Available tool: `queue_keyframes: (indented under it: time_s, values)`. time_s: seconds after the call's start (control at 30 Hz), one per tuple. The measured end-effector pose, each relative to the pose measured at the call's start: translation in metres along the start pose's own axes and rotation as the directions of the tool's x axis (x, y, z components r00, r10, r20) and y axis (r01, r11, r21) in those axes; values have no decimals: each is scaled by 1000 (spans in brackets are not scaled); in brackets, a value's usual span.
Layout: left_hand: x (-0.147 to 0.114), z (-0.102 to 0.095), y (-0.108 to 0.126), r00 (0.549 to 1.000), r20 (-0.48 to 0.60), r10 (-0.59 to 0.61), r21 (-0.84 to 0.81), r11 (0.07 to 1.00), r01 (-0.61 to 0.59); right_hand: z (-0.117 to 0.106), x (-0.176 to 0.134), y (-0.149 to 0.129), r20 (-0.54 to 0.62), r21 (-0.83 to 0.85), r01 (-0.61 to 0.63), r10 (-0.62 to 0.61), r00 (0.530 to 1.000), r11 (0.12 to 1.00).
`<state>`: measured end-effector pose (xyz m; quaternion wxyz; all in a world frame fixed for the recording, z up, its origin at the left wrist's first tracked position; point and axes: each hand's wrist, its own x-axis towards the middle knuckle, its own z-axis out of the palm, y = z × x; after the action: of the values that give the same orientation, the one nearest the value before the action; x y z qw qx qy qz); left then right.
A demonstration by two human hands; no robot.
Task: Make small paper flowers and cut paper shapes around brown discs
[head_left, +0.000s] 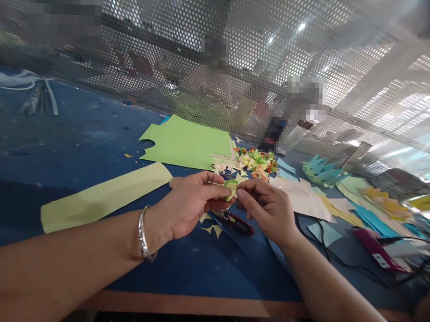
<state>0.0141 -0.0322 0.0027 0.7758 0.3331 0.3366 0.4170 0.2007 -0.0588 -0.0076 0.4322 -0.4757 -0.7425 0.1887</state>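
Note:
My left hand (195, 198), with a silver bangle at the wrist, pinches a small curved piece of green paper (231, 185) between thumb and fingers. From the other side, the closed fingertips of my right hand (266, 203) meet the same piece at its right edge. Below the hands lie dark red-handled scissors (239, 223), partly hidden. Pale yellow star-shaped paper scraps (214, 229) sit beside them. Just beyond the fingers is a pile of small paper flowers (258, 160) in green, cream and orange.
A large green sheet (190, 143) with a notched edge lies behind; a long pale yellow strip (106, 194) is at left. On the right are paper sheets (302, 195), a blue pointed paper stack (321, 171), a magenta power strip (380, 249) and black cables. A perforated metal screen (151, 73) backs the table.

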Motion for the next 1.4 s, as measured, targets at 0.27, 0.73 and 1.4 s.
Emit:
queue_keyframes:
  time_s: [0.27, 0.73, 1.4]
  values:
    - [3, -3, 0, 1000, 16, 11, 41, 999, -12, 1, 0, 1, 33, 22, -3, 2, 999, 1000]
    - [13, -13, -13, 916, 178, 358, 347, 849, -399, 0, -1, 4, -58, -4, -24, 24, 998, 1000]
    - [15, -22, 5, 645, 493, 584, 547, 368, -752, -11, 7, 17, -110, 199, -58, 81, 991, 978]
